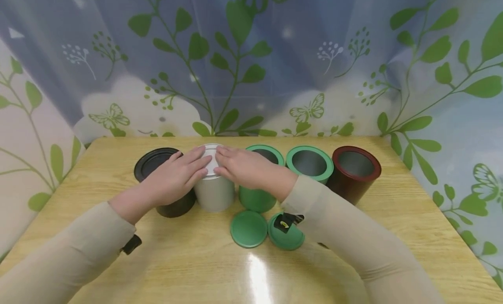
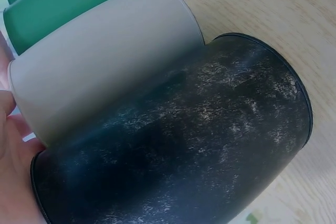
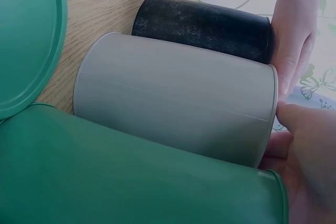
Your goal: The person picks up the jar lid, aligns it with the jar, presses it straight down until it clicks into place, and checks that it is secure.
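Both hands rest on the top of a white can (image 1: 215, 197), fingers extended over its white lid (image 1: 212, 164). My left hand (image 1: 170, 177) reaches in across the edge of a black can (image 1: 173, 208) with a dark ridged top. From the other side comes my right hand (image 1: 251, 167), its forearm passing over a green can (image 1: 257, 200) with an uncovered mouth. In the right wrist view the fingers meet at the rim of the white can (image 3: 178, 93), between the black can (image 3: 205, 27) and the green can (image 3: 136, 171).
To the right in the row stand a second green can (image 1: 328, 160) and a dark red can (image 1: 355, 188), both uncovered. Two green lids (image 1: 249, 229) lie side by side in front on the wooden table (image 1: 188, 260). A leaf-patterned curtain (image 1: 267, 103) hangs behind the table.
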Demonstrator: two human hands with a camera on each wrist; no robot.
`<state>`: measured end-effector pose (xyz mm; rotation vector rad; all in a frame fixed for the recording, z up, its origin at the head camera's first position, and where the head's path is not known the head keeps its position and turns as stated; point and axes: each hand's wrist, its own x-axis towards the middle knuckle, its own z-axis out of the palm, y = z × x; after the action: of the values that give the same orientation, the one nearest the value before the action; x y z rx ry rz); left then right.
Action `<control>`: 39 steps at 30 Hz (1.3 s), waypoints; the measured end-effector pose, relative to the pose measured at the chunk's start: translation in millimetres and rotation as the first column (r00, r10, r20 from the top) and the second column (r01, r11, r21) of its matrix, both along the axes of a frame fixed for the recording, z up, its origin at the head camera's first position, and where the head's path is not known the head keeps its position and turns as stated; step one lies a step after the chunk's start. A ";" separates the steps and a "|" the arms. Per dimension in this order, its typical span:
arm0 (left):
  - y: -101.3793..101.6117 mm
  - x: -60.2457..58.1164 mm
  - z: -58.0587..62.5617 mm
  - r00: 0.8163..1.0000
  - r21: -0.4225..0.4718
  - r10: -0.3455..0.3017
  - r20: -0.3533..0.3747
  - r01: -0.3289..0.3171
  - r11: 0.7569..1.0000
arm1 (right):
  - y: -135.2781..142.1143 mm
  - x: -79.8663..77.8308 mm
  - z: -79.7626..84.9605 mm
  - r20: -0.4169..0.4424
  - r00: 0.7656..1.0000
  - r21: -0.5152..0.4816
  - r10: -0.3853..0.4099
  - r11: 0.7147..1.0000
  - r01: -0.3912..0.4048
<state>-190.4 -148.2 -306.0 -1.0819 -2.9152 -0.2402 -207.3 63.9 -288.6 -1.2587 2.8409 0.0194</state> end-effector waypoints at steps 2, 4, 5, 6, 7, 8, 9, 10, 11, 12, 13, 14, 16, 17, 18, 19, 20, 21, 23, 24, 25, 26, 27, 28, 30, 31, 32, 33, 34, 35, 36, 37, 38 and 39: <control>1.1 0.0 2.4 1.000 -0.005 -0.004 0.007 0.004 1.000 | -0.1 -0.1 1.0 0.008 1.000 0.006 -0.011 1.000 0.011; 2.0 -0.1 4.8 1.000 -0.018 -0.006 0.018 0.007 1.000 | -0.4 0.0 1.5 0.012 1.000 0.010 -0.016 1.000 0.016; 2.4 -0.2 5.6 1.000 -0.026 -0.006 0.028 0.007 1.000 | -0.7 0.1 1.5 0.014 1.000 0.013 -0.018 1.000 0.017; 2.6 0.0 6.5 0.999 -0.034 -0.005 0.041 0.006 0.999 | -1.0 0.3 1.4 0.020 1.000 0.015 -0.021 1.000 0.021; 2.9 0.3 7.1 0.999 -0.042 -0.006 0.049 0.008 0.999 | -1.4 0.4 1.1 0.024 0.999 0.017 -0.023 1.000 0.023; 3.2 0.6 7.7 0.998 -0.051 -0.006 0.060 0.009 0.999 | -1.7 0.7 0.9 0.032 0.999 0.020 -0.027 0.999 0.026; 3.4 0.8 8.0 0.998 -0.057 -0.005 0.067 0.009 0.998 | -2.0 1.1 0.7 0.039 0.999 0.024 -0.029 0.999 0.028; 3.4 1.2 8.2 0.997 -0.061 -0.005 0.075 0.010 0.998 | -2.3 1.4 0.3 0.047 0.998 0.029 -0.033 0.999 0.031; 3.2 1.2 8.1 0.997 -0.064 -0.004 0.081 0.010 0.998 | -2.6 1.7 0.1 0.053 0.998 0.034 -0.035 0.999 0.033; 3.2 1.6 8.2 0.996 -0.065 -0.004 0.084 0.010 0.998 | -2.8 2.0 -0.1 0.059 0.998 0.037 -0.038 0.999 0.036; 3.2 1.5 8.0 0.996 -0.068 -0.005 0.084 0.011 0.998 | -2.9 2.2 -0.3 0.060 0.997 0.043 -0.041 0.998 0.039; 3.2 1.7 8.3 0.996 -0.070 -0.004 0.086 0.010 0.998 | -3.0 2.4 -0.5 0.064 0.997 0.048 -0.046 0.998 0.043; 3.4 1.6 8.6 0.997 -0.073 -0.004 0.082 0.010 0.997 | -3.3 2.4 -0.5 0.064 0.997 0.057 -0.053 0.997 0.050; 3.5 1.4 8.6 0.997 -0.076 -0.004 0.078 0.010 0.997 | -3.4 2.2 -0.5 0.062 0.996 0.061 -0.057 0.997 0.053; 3.8 1.4 8.9 0.997 -0.077 -0.005 0.076 0.011 0.997 | -3.5 2.2 -0.3 0.063 0.996 0.063 -0.061 0.996 0.057; 4.0 1.6 9.2 0.997 -0.076 -0.006 0.073 0.012 0.997 | -3.6 2.0 -0.2 0.068 0.995 0.067 -0.067 0.996 0.062; 4.4 2.0 9.5 0.997 -0.076 -0.005 0.073 0.011 0.997 | -3.8 1.9 -0.2 0.070 0.995 0.068 -0.068 0.996 0.063; 4.7 2.4 9.7 0.997 -0.076 -0.004 0.072 0.010 0.997 | -4.1 1.9 -0.1 0.075 0.995 0.071 -0.072 0.995 0.067; 5.1 3.6 10.0 0.997 -0.075 -0.004 0.073 0.009 0.997 | -4.5 2.4 0.0 0.081 0.994 0.073 -0.075 0.995 0.069; 5.2 4.0 10.0 0.997 -0.075 -0.002 0.076 0.008 0.997 | -4.6 2.8 -0.1 0.087 0.993 0.074 -0.077 0.995 0.071; 5.4 4.4 9.8 0.997 -0.076 -0.002 0.075 0.007 0.997 | -4.8 3.1 0.0 0.093 0.993 0.074 -0.078 0.995 0.072; 5.4 4.3 9.3 0.997 -0.078 0.001 0.077 0.005 0.997 | -4.8 3.5 0.0 0.095 0.993 0.073 -0.075 0.995 0.068; 5.4 4.2 9.0 0.997 -0.078 0.001 0.078 0.005 0.997 | -5.0 4.0 0.2 0.101 0.992 0.072 -0.077 0.995 0.070; 5.4 3.8 8.4 0.997 -0.079 -0.001 0.079 0.007 0.997 | -4.9 4.4 0.6 0.106 0.992 0.071 -0.075 0.995 0.067; 5.6 3.0 8.2 0.996 -0.085 0.001 0.086 0.007 0.996 | -4.8 5.6 1.8 0.111 0.991 0.068 -0.071 0.996 0.064; 5.9 2.9 8.8 0.996 -0.089 0.002 0.093 0.007 0.996 | -5.0 5.9 2.7 0.115 0.991 0.070 -0.070 0.996 0.062; 6.4 2.5 9.8 0.995 -0.095 0.003 0.101 0.006 0.995 | -5.1 6.2 3.5 0.116 0.991 0.073 -0.070 0.995 0.062; 6.9 2.4 11.1 0.994 -0.100 0.004 0.108 0.007 0.995 | -5.3 6.3 4.5 0.119 0.990 0.078 -0.073 0.995 0.064; 7.6 2.5 13.1 0.993 -0.103 0.007 0.121 0.005 0.995 | -5.5 6.1 5.4 0.120 0.990 0.084 -0.076 0.994 0.066; 8.4 2.6 15.5 0.990 -0.109 0.013 0.137 0.002 0.994 | -5.9 5.8 6.0 0.120 0.990 0.089 -0.079 0.994 0.068; 9.1 2.8 17.6 0.988 -0.112 0.016 0.151 0.001 0.994 | -6.4 4.8 6.0 0.129 0.988 0.100 -0.087 0.992 0.075; 9.8 3.0 19.7 0.986 -0.114 0.020 0.164 -0.001 0.994 | -7.0 4.4 6.3 0.129 0.987 0.109 -0.090 0.991 0.076; 10.2 3.4 21.5 0.984 -0.115 0.024 0.176 -0.003 0.993 | -7.6 3.8 6.0 0.134 0.986 0.115 -0.097 0.990 0.081; 10.5 4.1 23.1 0.982 -0.116 0.027 0.188 -0.005 0.993 | -8.2 3.4 5.6 0.137 0.985 0.122 -0.102 0.989 0.085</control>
<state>-186.3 -137.7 -282.9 -1.1076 -3.1414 -0.1861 -203.9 55.7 -283.0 -1.0580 2.7294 0.0863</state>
